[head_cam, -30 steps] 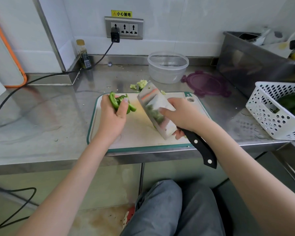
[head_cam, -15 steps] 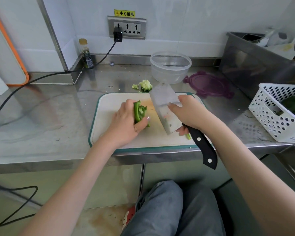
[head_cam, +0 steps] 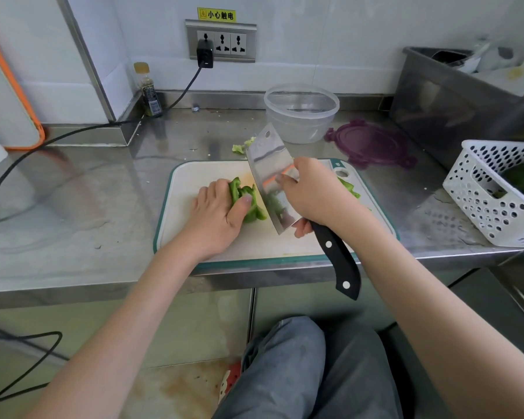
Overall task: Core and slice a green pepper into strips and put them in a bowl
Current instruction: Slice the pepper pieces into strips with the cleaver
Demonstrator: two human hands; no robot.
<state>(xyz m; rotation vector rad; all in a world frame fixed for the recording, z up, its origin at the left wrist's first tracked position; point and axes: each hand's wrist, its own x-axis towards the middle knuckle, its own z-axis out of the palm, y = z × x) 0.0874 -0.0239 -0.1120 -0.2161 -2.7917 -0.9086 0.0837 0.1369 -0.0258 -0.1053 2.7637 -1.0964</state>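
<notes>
My left hand [head_cam: 215, 211] pins the pepper piece [head_cam: 248, 201]; my right hand [head_cam: 312, 195] grips the cleaver [head_cam: 270, 173]. Best: knuckles forward, thumb tucked, thin even strips.

A yellow warning sticker [head_cam: 216, 14] is showing the Chinese characters 小心触电 beside a small hazard symbol, sitting on the white wall just above the metal socket panel [head_cam: 221, 40]. The bottle's [head_cam: 147, 89] label is too blurred to read.
</notes>
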